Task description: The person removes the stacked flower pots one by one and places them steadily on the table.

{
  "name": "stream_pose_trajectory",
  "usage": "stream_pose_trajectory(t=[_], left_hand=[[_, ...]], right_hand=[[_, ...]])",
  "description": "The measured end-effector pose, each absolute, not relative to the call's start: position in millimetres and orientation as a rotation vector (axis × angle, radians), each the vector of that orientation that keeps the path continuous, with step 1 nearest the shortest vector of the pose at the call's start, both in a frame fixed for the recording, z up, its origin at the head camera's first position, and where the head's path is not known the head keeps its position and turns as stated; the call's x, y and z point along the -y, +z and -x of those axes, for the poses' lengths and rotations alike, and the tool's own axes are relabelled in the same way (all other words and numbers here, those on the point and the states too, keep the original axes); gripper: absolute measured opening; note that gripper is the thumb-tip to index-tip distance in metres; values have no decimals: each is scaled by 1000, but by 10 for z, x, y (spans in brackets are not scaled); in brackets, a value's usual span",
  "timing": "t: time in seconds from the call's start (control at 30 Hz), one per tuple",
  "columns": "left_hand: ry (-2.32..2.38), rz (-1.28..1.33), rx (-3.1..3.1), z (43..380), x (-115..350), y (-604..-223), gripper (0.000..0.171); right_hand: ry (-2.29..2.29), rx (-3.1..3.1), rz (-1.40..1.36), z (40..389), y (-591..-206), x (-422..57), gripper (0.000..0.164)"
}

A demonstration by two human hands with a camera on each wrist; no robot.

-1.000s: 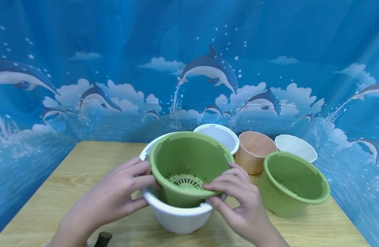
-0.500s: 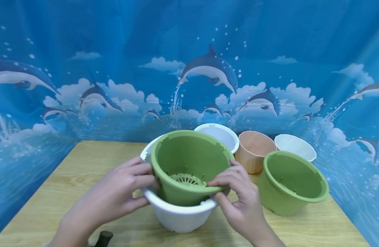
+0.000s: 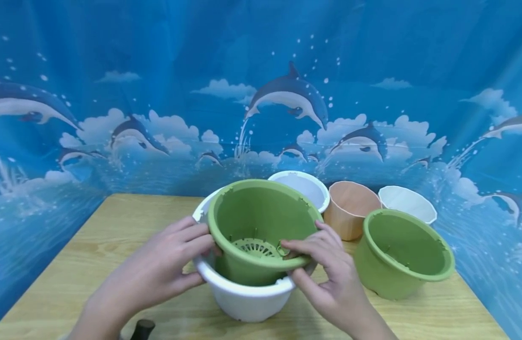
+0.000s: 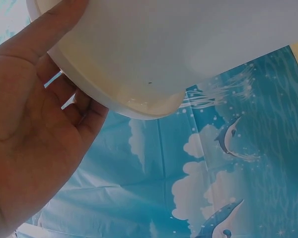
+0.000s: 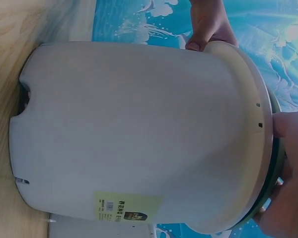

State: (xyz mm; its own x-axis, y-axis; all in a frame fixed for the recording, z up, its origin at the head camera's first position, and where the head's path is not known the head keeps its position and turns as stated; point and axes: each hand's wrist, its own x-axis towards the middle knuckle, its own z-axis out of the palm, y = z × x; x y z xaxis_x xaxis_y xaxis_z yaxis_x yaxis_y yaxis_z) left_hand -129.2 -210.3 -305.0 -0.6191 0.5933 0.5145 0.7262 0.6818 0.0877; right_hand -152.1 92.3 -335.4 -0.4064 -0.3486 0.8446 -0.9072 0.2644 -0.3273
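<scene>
A green plastic flowerpot (image 3: 261, 208) with a slotted bottom sits tilted inside a white flowerpot (image 3: 248, 302) standing on the table. My left hand (image 3: 176, 257) grips the white pot's left rim, fingers over the rim and thumb outside. In the left wrist view that hand (image 4: 44, 119) curls round the rim of the white pot (image 4: 139, 54). My right hand (image 3: 329, 274) pinches the green pot's right rim, fingers inside and thumb below, close to the white rim. The right wrist view has the white pot's wall (image 5: 129, 129) with a printed label, and the green rim (image 5: 275, 168) beyond.
Behind stand another white pot (image 3: 301, 182), an orange pot (image 3: 348, 219) and a faceted white pot (image 3: 407, 203). A second green pot (image 3: 388, 278) is at the right. A dark round-ended object (image 3: 143, 328) shows by my left forearm. A dolphin curtain (image 3: 201, 118) hangs behind the table (image 3: 53, 283).
My right hand's fingers have shifted slightly along the green rim and now reach further inside. The green pot has moved a touch to the right; my left hand stays on the white rim.
</scene>
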Motion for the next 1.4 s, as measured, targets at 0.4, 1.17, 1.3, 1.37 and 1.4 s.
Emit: stream_pose_trajectory(t=[0.4, 1.17, 1.3, 1.37, 1.4], left_hand=[[-399, 1040, 2453, 1276, 2094, -3049, 25], [-388, 1053, 2400, 1273, 2095, -3063, 26], [-392, 1060, 2396, 1274, 2099, -3060, 25], [-395, 1059, 2398, 1274, 2101, -3057, 25], [-395, 1060, 2400, 1274, 2101, -3054, 25]], right_hand=[[1167, 1791, -1112, 1511, -3401, -876, 27], [1164, 1520, -1167, 1587, -3345, -853, 20], [1162, 1491, -1173, 1589, -3329, -854, 4], [1166, 1474, -1175, 1588, -3320, -856, 7], [1169, 1463, -1176, 1587, -3313, -856, 10]])
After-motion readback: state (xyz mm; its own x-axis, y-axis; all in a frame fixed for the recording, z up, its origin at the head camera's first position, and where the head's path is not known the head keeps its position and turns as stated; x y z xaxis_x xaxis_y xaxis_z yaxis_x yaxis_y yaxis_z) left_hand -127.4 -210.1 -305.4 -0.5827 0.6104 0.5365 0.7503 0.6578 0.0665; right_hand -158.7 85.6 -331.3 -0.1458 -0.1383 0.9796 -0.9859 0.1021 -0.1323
